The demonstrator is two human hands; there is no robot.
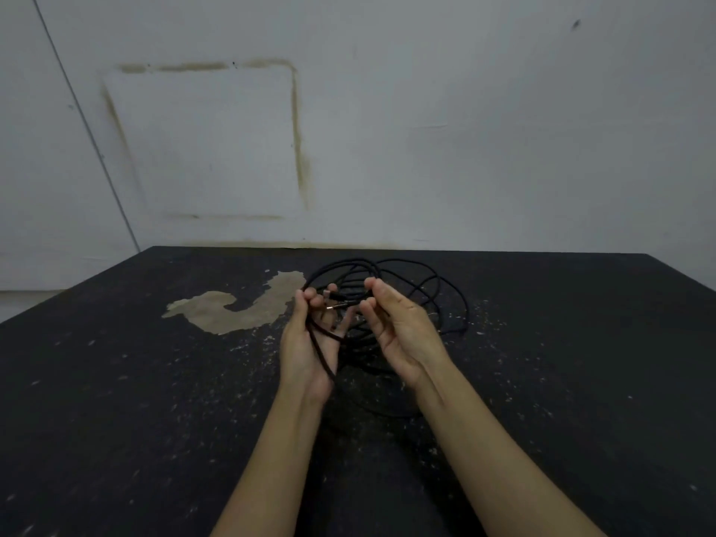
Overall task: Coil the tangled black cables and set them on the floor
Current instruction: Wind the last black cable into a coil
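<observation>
The left hand [310,343] pinched a cable [387,300] end above the tangle on the floor [116,381], probably to start a coil, while the right hand [399,331] hovered beside it, fingers loosely apart.

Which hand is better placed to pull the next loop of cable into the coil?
Probably the right hand: it looks free, fingers loosely curled beside the black cables. The left hand already holds a strand and the metal plug ends, so it should keep anchoring.
</observation>
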